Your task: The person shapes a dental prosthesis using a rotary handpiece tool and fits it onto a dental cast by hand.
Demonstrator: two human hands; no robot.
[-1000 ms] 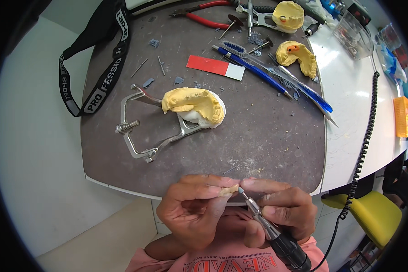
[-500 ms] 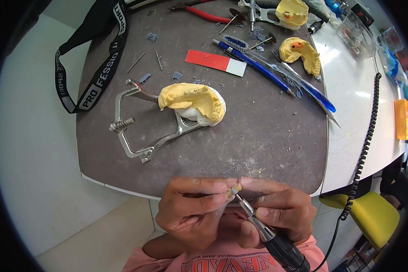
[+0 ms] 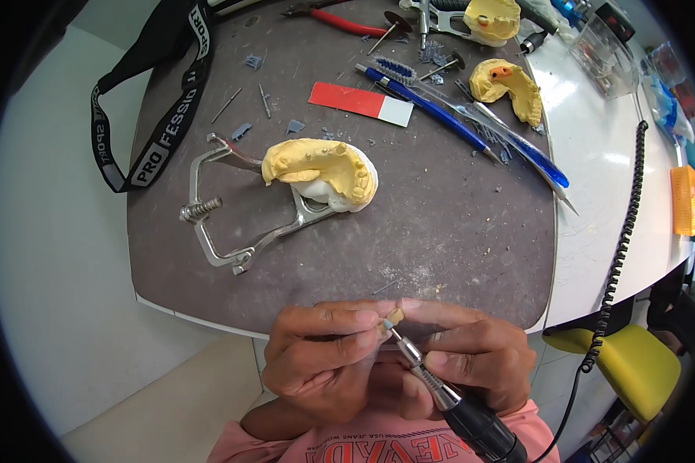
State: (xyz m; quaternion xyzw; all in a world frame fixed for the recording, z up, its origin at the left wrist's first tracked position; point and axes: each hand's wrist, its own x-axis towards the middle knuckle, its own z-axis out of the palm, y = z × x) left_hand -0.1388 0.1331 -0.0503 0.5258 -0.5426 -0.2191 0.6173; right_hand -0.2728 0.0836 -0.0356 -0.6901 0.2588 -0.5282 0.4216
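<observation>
Over the near edge of the work board, my left hand (image 3: 313,359) pinches a small tooth-coloured dental crown (image 3: 394,316) between thumb and fingertips. My right hand (image 3: 483,351) is wrapped round a dental handpiece (image 3: 439,390), a silver nose on a black body. Its small blue-grey grinding tip (image 3: 388,325) rests at the crown; fingers partly hide the contact. My right index fingertip also reaches the crown's side. Beyond the hands, a yellow plaster dental model (image 3: 328,166) on a white base sits on a metal articulator (image 3: 243,251).
Whitish dust (image 3: 417,278) lies just beyond my hands. Farther back are a red-and-white strip (image 3: 359,104), a blue pen (image 3: 432,112), a second plaster model (image 3: 510,91) and red-handled pliers (image 3: 347,23). A black strap (image 3: 158,158) lies left; a coiled cord (image 3: 624,239) hangs right.
The whole view has shifted slightly, so the board and its things appear a little farther left and up. Both hands keep their grips, with the tip still at the crown.
</observation>
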